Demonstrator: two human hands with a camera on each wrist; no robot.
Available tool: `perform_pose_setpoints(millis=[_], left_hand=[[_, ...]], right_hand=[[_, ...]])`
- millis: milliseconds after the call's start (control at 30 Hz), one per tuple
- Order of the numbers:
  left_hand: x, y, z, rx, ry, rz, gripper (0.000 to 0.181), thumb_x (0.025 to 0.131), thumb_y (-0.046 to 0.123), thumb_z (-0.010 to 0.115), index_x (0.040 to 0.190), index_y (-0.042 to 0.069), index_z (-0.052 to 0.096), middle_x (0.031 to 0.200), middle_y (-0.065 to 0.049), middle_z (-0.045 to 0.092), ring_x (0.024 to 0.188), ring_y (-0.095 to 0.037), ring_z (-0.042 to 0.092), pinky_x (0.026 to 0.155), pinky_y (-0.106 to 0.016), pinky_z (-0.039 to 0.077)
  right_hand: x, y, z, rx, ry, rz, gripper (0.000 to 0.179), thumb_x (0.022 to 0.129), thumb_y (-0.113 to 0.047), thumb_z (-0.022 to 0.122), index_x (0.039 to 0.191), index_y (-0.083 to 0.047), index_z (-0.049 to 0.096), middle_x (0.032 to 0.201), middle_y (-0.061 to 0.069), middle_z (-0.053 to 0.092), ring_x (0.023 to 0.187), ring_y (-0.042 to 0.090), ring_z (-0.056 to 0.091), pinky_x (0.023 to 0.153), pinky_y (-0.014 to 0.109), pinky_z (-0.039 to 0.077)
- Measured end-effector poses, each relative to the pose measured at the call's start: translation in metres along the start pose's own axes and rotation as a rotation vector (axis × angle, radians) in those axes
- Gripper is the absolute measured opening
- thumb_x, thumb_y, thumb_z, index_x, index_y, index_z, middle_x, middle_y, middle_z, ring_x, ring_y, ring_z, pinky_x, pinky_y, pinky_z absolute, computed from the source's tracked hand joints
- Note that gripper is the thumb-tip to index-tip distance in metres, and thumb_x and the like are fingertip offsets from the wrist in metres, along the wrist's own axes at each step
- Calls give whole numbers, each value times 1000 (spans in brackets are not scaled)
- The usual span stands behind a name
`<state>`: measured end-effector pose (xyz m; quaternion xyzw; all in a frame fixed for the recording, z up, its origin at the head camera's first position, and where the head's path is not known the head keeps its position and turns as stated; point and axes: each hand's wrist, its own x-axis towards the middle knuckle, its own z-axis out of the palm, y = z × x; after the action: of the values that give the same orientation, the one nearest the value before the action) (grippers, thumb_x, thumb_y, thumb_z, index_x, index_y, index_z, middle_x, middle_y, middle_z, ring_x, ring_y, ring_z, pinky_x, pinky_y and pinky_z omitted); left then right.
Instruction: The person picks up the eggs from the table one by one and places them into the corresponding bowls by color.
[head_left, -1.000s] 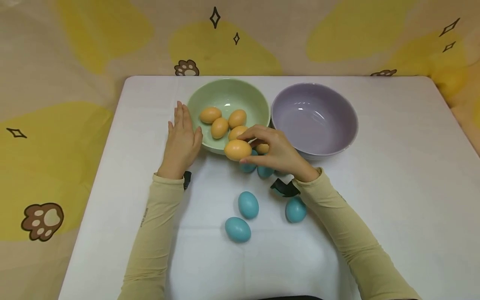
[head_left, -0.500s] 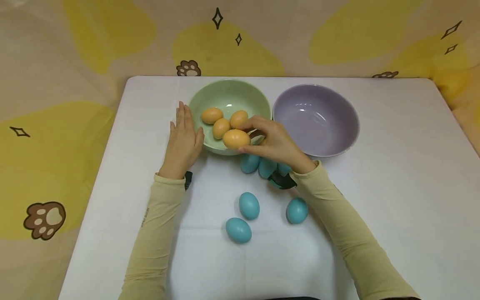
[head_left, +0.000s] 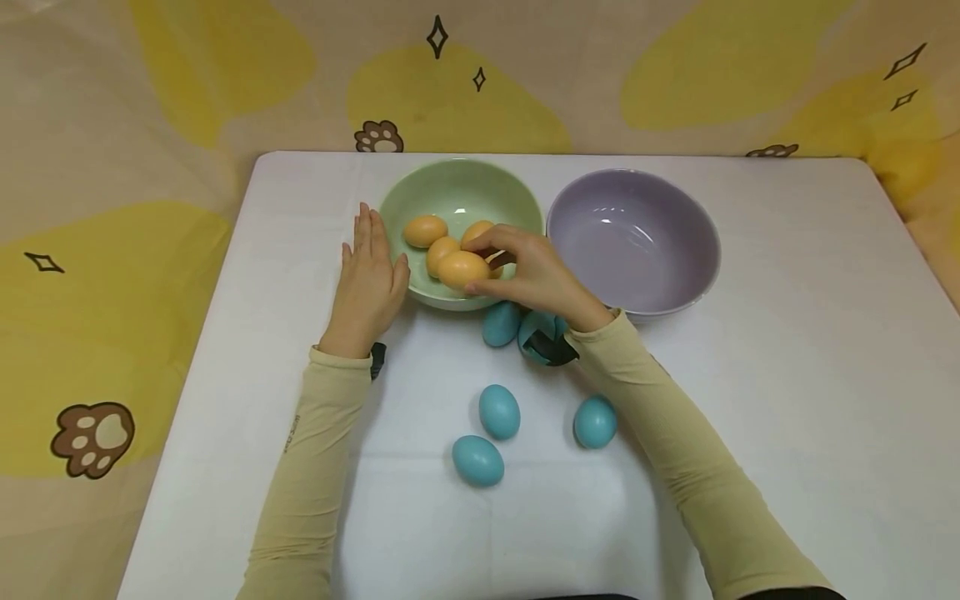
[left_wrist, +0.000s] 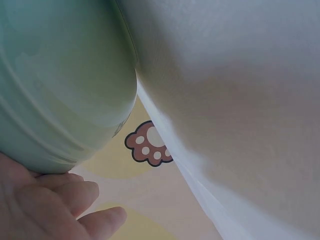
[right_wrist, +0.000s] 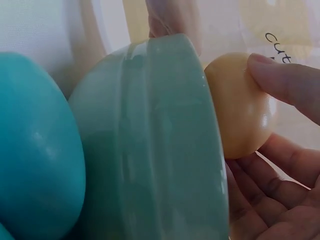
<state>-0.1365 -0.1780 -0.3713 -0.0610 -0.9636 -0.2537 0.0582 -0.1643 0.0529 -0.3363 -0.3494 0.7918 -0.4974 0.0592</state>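
My right hand point(head_left: 528, 271) pinches an orange egg point(head_left: 462, 271) between thumb and fingers, over the near side of the green bowl point(head_left: 480, 187). In the right wrist view that egg point(right_wrist: 237, 107) shows just above the bowl's rim, partly behind it. Several more orange eggs point(head_left: 425, 231) lie inside the bowl, some overlapped by the held egg and the hand. With fingers straight, my left hand point(head_left: 367, 287) rests against the bowl's left outer side. The left wrist view shows its fingers point(left_wrist: 75, 195) by the bowl's wall point(left_wrist: 70, 75).
A purple bowl point(head_left: 637, 242) stands right of the green one. Several blue eggs lie on the white table, some close to the green bowl point(head_left: 501, 325) and others nearer the front, like one blue egg point(head_left: 477, 461). A patterned cloth point(head_left: 495, 108) hangs behind.
My right hand has carried the orange egg up the view and slightly left, from the green bowl's near rim to over its inside. My left hand has stayed against the bowl.
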Motion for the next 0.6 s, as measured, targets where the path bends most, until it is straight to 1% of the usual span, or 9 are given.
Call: perform_pose_setpoints(millis=[100, 300, 400, 600], left_hand=[[0, 0, 0, 1, -3, -2, 66, 100, 25, 35, 145, -13, 6, 155, -24, -3, 143, -32, 1, 109, -57, 9], [-1, 1, -1, 2, -3, 1, 66, 100, 25, 35, 145, -13, 5, 155, -23, -3, 143, -31, 0, 110, -56, 9], [-1, 1, -1, 3, 1, 2, 66, 100, 25, 35, 145, -13, 5, 155, -23, -3, 143, -31, 1, 110, -56, 9], [-1, 1, -1, 1, -1, 2, 66, 100, 25, 34, 145, -13, 5, 155, -23, -3, 143, -32, 1, 109, -56, 9]], right_hand=[[2, 2, 1, 6, -9, 4, 42, 73, -9, 81, 109, 3, 65, 108, 11, 62, 98, 19, 59, 80, 30, 50], [7, 4, 3, 3, -25, -1, 42, 74, -9, 80, 111, 4, 65, 108, 10, 62, 99, 18, 59, 80, 29, 50], [10, 4, 4, -16, -43, 15, 42, 75, -11, 80, 112, 3, 65, 107, 10, 62, 99, 17, 59, 82, 28, 49], [14, 7, 7, -12, -53, 62, 43, 75, -13, 80, 112, 2, 65, 106, 9, 63, 98, 16, 59, 83, 27, 49]])
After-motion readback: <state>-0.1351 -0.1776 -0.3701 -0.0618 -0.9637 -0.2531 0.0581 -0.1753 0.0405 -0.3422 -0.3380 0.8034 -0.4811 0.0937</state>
